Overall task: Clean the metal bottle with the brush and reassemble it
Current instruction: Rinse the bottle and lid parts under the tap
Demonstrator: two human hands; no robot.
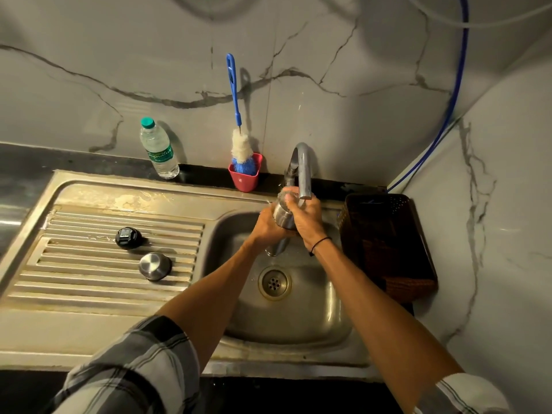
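left hand [265, 227] fingers curled round metal bottle [282, 215] | right hand [307, 218] fingers wrapped on it, under tap [301, 168], over sink [337, 318] | brush [240, 144] in red cup [245, 179] on counter [24, 159] | marble walls

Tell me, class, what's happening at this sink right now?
A person holds the metal bottle in both hands, left hand and right hand, under the tap over the sink. The brush stands unused in a red cup by the wall. A black cap and a steel cap lie on the drainboard, so the bottle isn't reassembled.
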